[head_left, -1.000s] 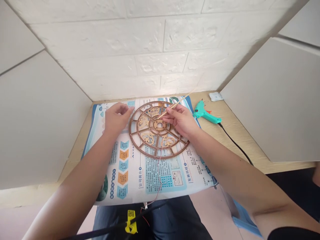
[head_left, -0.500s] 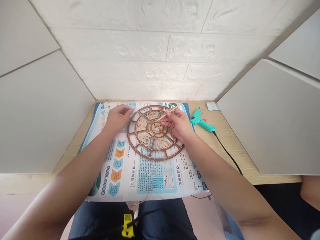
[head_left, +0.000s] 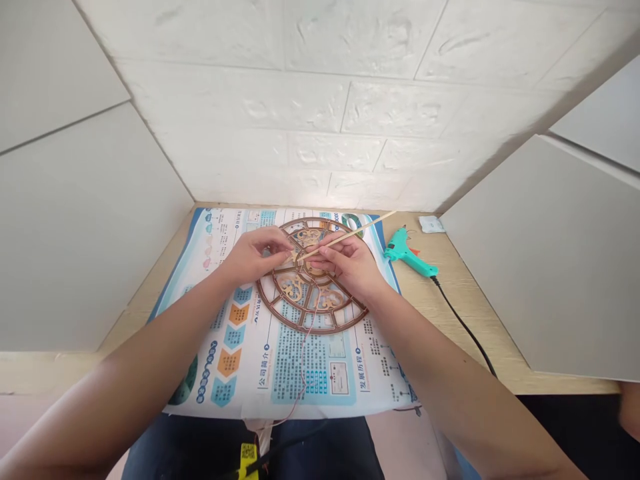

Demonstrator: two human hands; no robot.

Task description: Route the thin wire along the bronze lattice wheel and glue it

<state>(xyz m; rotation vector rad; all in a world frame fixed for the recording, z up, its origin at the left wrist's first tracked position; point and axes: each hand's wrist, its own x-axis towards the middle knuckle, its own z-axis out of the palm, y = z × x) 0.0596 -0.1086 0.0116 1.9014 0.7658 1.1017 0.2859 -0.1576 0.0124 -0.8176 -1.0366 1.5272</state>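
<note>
A round brown wooden fretwork disc (head_left: 310, 303) with pale inlays lies flat on a printed poster (head_left: 280, 353). My right hand (head_left: 350, 263) rests over the disc's middle and pinches a thin wooden stick (head_left: 360, 229) that slants up to the right. My left hand (head_left: 257, 253) sits on the disc's left part, its fingers pinched at the stick's lower tip. A thin reddish wire (head_left: 303, 360) runs from the disc toward me.
A teal glue gun (head_left: 407, 257) lies to the right on the wooden desk (head_left: 450, 307), its black cord (head_left: 465, 327) trailing to the front edge. A small white packet (head_left: 431, 224) sits at the back right. Grey panels wall both sides.
My left hand has moved right from the disc's rim to the stick's tip at the centre. The right hand has lowered the stick and shifted slightly left.
</note>
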